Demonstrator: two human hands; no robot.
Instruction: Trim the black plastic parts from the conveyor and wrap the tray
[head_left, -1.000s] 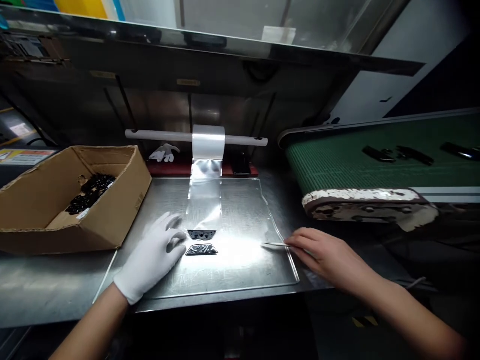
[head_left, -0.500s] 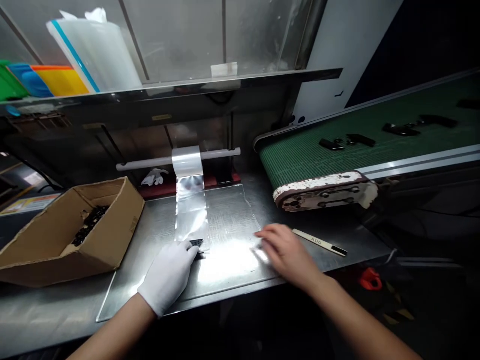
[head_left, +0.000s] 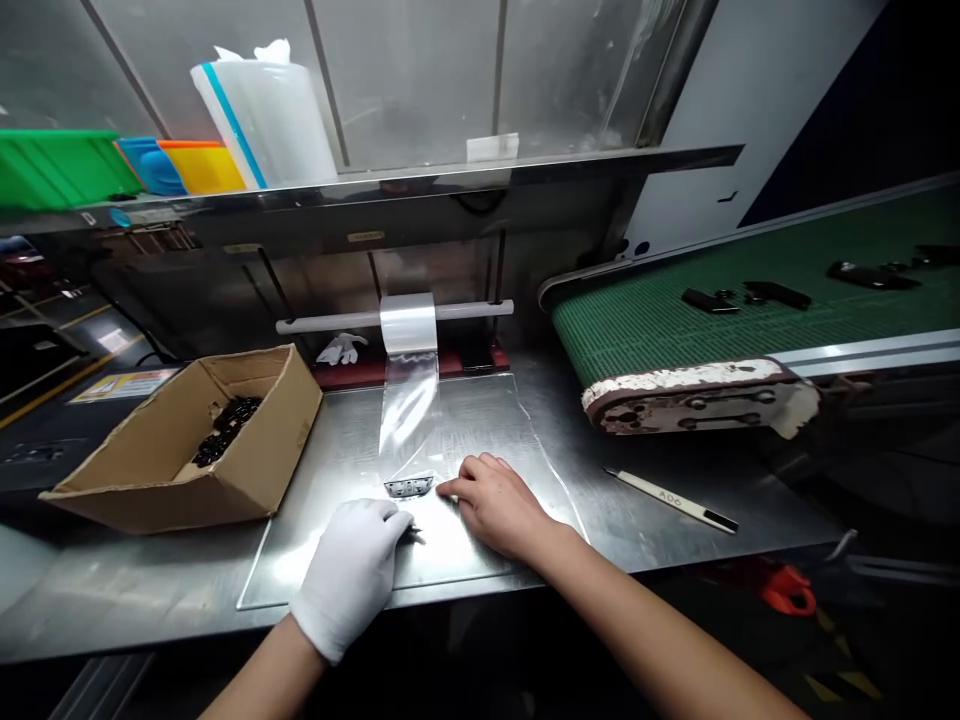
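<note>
My left hand (head_left: 352, 570), in a white glove, rests on the clear plate (head_left: 480, 400) with its fingers curled over a small black part (head_left: 414, 533) whose tip shows at the fingertips. My bare right hand (head_left: 499, 500) lies flat beside it, fingers stretched out and the index tip touching the end of the clear film strip (head_left: 409, 410). A second black part (head_left: 409, 487) lies under that film end, just left of my right fingertips. The film runs down from a roll (head_left: 409, 322) on a white rod.
A cardboard box (head_left: 262, 470) holding several black parts (head_left: 225, 430) stands at the left. A green conveyor belt (head_left: 675, 330) carrying black parts ends at the right. A thin blade tool (head_left: 675, 500) lies on the steel table. A spare white glove (head_left: 341, 348) lies near the rod.
My right hand let the blade tool lie on the table and moved left to the film end. My left hand slid over the nearer black part. The view shifted.
</note>
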